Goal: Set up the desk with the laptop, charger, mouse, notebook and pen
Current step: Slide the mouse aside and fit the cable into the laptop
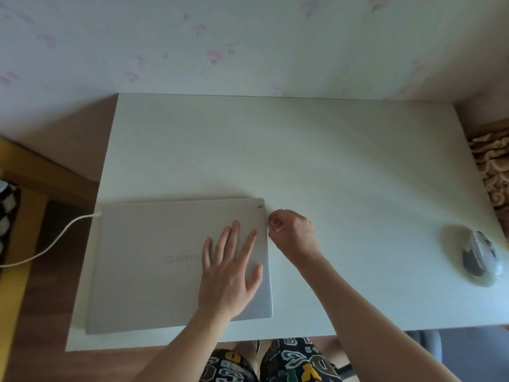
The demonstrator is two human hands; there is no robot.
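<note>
On desk (330, 150) – left grip (231, 266) flat, released on laptop (154, 266) | right grip (292, 232) pinching at its edge – contents unclear

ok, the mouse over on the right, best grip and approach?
Take the mouse across its two long sides, coming down from above with the right hand. It lies flat on the desk near the right edge, with open desk all round, and its domed back suits a palm-over hold with fingers on the sides.
</note>
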